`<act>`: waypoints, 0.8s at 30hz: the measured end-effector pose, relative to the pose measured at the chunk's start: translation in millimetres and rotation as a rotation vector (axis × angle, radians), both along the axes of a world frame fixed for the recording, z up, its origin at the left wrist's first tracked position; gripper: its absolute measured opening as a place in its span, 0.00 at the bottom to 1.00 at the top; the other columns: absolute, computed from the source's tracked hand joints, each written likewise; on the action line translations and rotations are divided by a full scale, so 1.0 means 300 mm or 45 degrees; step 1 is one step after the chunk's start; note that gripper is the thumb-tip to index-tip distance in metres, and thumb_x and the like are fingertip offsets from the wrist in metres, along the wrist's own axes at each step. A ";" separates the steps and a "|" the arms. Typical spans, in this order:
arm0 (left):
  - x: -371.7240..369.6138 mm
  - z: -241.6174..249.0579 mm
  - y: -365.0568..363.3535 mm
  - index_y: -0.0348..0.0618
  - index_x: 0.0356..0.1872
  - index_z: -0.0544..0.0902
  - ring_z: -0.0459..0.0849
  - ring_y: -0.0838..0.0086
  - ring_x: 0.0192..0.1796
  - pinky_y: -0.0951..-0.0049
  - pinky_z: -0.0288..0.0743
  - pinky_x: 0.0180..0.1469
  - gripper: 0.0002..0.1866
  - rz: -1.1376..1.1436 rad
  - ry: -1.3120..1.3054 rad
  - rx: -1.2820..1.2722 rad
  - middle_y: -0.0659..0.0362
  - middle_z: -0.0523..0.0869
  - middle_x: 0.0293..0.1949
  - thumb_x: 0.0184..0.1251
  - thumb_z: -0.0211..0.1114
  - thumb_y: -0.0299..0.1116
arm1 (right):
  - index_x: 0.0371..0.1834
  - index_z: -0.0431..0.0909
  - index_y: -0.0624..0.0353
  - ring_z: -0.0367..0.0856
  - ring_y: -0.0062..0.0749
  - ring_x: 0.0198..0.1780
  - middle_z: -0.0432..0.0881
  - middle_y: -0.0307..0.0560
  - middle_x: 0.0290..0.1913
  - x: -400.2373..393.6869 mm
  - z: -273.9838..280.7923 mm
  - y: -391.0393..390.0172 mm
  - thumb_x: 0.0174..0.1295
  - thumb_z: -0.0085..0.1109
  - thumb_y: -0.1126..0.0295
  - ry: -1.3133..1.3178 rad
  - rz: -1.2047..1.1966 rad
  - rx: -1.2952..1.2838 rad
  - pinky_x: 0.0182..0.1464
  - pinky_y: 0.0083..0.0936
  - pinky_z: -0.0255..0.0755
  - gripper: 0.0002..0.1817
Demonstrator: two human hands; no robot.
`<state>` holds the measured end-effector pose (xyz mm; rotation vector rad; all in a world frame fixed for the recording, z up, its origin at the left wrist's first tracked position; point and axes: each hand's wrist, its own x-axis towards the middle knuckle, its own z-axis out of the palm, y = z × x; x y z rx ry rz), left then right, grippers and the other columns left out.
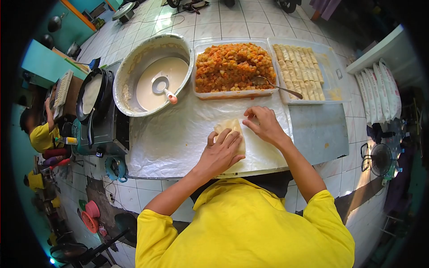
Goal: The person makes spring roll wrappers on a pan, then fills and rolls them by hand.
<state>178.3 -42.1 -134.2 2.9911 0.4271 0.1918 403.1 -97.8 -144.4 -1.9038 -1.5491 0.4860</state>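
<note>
My left hand [222, 151] lies over a pale folded wrapper [232, 125], its fingers spread and pressing on the dough sheet. Whatever filling is inside is hidden. Just to the right, my right hand [264, 125] hovers by the wrapper's upper right edge. Its fingers are bent, with the thumb and forefinger a little apart and nothing visible between them. Beyond both hands stands a clear tub of diced orange vegetable filling [237, 67] with a spoon [279, 87] resting in it. Rows of finished rolls [300, 71] lie in another clear tub [335, 76] on the right.
A large pot [123, 82] of pale batter [147, 91] holds a ladle [161, 85]. At left, a frying pan [92, 94] with a thin pancake sits on a stove [114, 129]. Another person [42, 136] in yellow is farther left. White sacks [380, 91] and a fan [381, 159] stand right.
</note>
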 end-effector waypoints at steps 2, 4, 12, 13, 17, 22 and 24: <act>-0.004 -0.004 -0.005 0.47 0.66 0.77 0.65 0.71 0.75 0.55 0.43 0.73 0.29 0.027 -0.037 0.004 0.62 0.76 0.68 0.74 0.60 0.56 | 0.43 0.82 0.54 0.81 0.44 0.47 0.86 0.45 0.40 -0.006 -0.008 0.012 0.61 0.71 0.61 0.017 0.019 0.005 0.54 0.41 0.68 0.13; 0.001 -0.005 -0.005 0.47 0.67 0.77 0.64 0.70 0.76 0.55 0.43 0.73 0.29 0.070 -0.071 -0.042 0.61 0.75 0.69 0.74 0.59 0.56 | 0.42 0.82 0.55 0.81 0.44 0.47 0.86 0.45 0.40 -0.008 -0.015 0.024 0.60 0.71 0.61 0.033 0.025 0.011 0.53 0.41 0.68 0.13; 0.020 -0.030 -0.007 0.44 0.67 0.77 0.61 0.66 0.77 0.54 0.42 0.73 0.31 0.083 0.013 -0.030 0.60 0.74 0.69 0.75 0.58 0.57 | 0.40 0.83 0.55 0.82 0.45 0.47 0.86 0.44 0.35 -0.015 -0.009 0.093 0.53 0.76 0.58 0.064 -0.117 -0.341 0.55 0.45 0.68 0.17; 0.020 -0.029 -0.005 0.44 0.67 0.77 0.61 0.65 0.77 0.54 0.42 0.73 0.32 0.074 0.036 -0.046 0.60 0.74 0.69 0.75 0.58 0.58 | 0.40 0.83 0.55 0.82 0.45 0.47 0.86 0.44 0.35 -0.014 -0.005 0.107 0.53 0.76 0.58 0.068 -0.121 -0.341 0.55 0.45 0.68 0.17; 0.026 0.001 0.011 0.44 0.69 0.75 0.61 0.66 0.77 0.54 0.43 0.72 0.33 0.042 0.058 -0.047 0.58 0.75 0.69 0.75 0.57 0.58 | 0.35 0.83 0.54 0.86 0.41 0.44 0.88 0.44 0.34 0.027 0.019 0.154 0.49 0.77 0.58 0.097 -0.061 -0.569 0.52 0.39 0.73 0.16; 0.037 0.019 0.011 0.42 0.71 0.71 0.67 0.64 0.75 0.53 0.44 0.72 0.30 0.240 -0.033 -0.463 0.55 0.79 0.66 0.77 0.60 0.51 | 0.35 0.84 0.55 0.87 0.40 0.40 0.88 0.46 0.34 0.063 0.002 0.174 0.52 0.75 0.59 0.247 -0.054 -0.609 0.45 0.35 0.78 0.15; 0.031 0.008 0.027 0.42 0.71 0.71 0.69 0.64 0.73 0.55 0.46 0.72 0.29 0.350 -0.167 -0.769 0.55 0.80 0.65 0.77 0.61 0.47 | 0.37 0.84 0.56 0.87 0.40 0.40 0.88 0.47 0.34 0.057 -0.016 0.152 0.54 0.74 0.59 0.210 -0.065 -0.475 0.46 0.35 0.78 0.15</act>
